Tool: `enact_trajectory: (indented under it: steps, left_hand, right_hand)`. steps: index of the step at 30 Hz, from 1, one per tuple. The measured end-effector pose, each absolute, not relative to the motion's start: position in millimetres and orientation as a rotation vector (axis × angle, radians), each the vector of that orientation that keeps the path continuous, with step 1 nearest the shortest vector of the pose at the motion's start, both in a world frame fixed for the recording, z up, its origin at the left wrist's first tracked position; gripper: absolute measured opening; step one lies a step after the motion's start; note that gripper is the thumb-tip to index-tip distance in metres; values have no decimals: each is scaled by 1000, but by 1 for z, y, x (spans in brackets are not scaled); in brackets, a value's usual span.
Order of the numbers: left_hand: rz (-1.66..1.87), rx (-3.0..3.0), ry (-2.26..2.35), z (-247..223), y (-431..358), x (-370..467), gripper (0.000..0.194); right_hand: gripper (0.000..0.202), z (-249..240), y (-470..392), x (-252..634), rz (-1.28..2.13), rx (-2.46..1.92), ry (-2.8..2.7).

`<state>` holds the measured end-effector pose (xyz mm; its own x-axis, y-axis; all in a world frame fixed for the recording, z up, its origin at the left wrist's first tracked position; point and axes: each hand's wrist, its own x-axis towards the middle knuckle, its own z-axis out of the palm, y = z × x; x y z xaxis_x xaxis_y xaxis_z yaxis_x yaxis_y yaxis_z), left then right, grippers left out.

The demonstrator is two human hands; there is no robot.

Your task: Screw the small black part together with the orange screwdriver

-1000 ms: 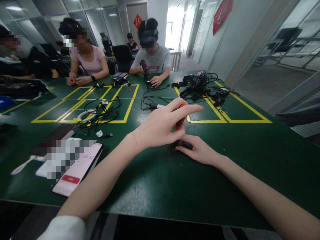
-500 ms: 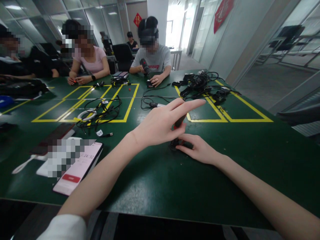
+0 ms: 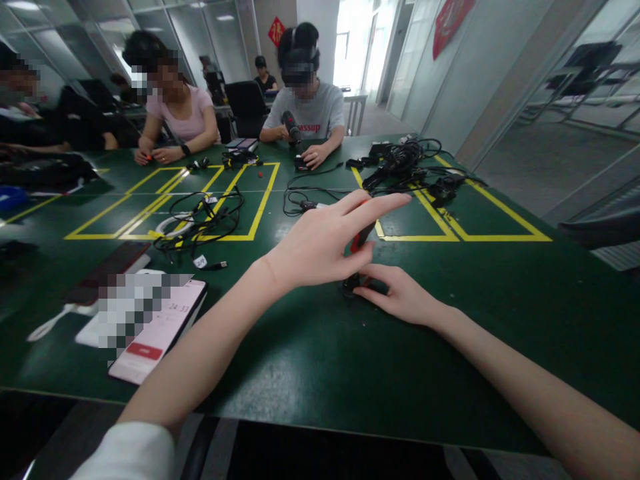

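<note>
My left hand (image 3: pixel 320 243) is closed round the upright red-and-black handle of what looks like a screwdriver (image 3: pixel 363 235), index finger stretched out past it. Most of the handle is behind my fingers, and its tip is hidden. Directly below, my right hand (image 3: pixel 400 293) pinches a small black part (image 3: pixel 351 285) on the green table (image 3: pixel 300 360) between thumb and fingers. The kind of part cannot be made out.
Tangled black cables (image 3: pixel 405 163) lie at the back right, and a cable coil (image 3: pixel 200 220) sits on the left inside yellow tape. Phones (image 3: pixel 163 327) are by my left forearm. Across the table a person (image 3: pixel 313 107) holds a power drill (image 3: pixel 291 127).
More red shows on the handle in my left hand, so it seems to have turned slightly. My hands keep almost the same place while the view shifts a little.
</note>
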<state>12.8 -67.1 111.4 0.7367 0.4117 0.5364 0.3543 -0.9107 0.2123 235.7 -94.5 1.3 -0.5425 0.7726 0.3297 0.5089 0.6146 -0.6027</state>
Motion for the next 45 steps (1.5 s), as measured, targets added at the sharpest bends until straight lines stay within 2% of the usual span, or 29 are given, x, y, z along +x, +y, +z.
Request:
enact_trajectory:
  steps: [5,14,20,45]
  left_hand:
    - [908,2808,576,112,-66,14,64]
    - [909,2807,628,112,-67,13,55]
    - [922,2829,582,111,-66,14,61]
    - [928,2804,553,111,-66,14,61]
  right_hand:
    - [19,-1,-94,236,593,-1005,-2255]
    - [18,0,-94,236,596,-999,-2256]
    - [19,1,-94,236,580,-1014,-2274]
    - [19,2,-95,236,580,-1026,-2278]
